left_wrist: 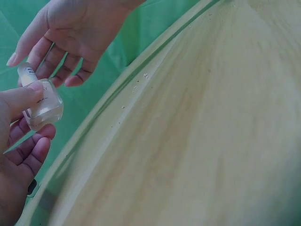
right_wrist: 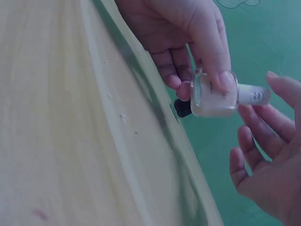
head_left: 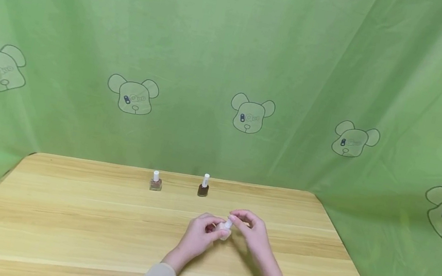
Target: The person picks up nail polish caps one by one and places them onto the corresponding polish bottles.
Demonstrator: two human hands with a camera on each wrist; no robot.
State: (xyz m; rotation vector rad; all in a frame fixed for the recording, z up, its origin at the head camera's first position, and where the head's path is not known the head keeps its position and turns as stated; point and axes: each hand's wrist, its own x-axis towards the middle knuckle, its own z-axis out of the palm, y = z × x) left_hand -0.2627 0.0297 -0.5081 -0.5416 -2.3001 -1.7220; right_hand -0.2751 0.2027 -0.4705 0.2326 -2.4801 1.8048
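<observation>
A nail polish bottle [right_wrist: 215,96] of clear glass with pale contents and a white cap is off the table between both hands. My left hand [head_left: 196,238] grips its glass body, thumb across the front and fingers behind. The right hand [head_left: 255,236] is around the white cap [right_wrist: 254,95]. Its forefinger lies against the cap's side, while the thumb tip stands slightly off the cap in both wrist views. The other right fingers are spread and loosely bent. In the left wrist view the bottle [left_wrist: 45,106] tilts, cap toward the right hand.
Toward the table's back edge stand two more nail polish bottles, a mauve-brown one [head_left: 156,186] and a dark one [head_left: 203,190], both white-capped. The wooden table [head_left: 67,229] is bordered by green curtains [head_left: 204,31] printed with bear faces. Small specks dot the tabletop.
</observation>
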